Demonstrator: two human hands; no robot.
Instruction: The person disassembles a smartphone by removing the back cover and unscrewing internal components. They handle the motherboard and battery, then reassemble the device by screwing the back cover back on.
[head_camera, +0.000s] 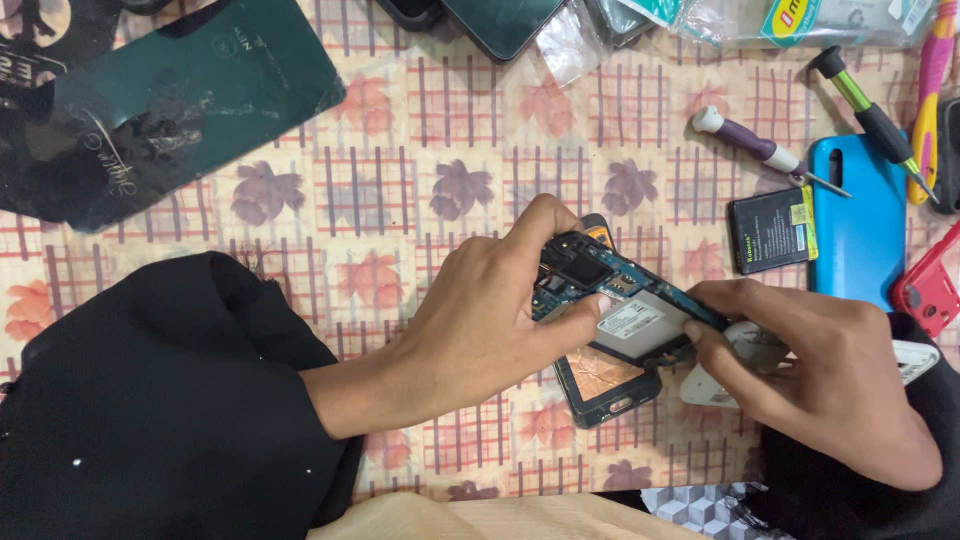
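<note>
Opened phone (612, 320) (white label (632, 320)) between hands

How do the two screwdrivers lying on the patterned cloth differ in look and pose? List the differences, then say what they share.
The purple-handled screwdriver has a white cap; the black screwdriver has a green band. The purple-handled screwdriver lies wholly on the cloth, while the black screwdriver's tip end rests over the blue phone cover. Both lie untouched, slanting down to the right.
</note>
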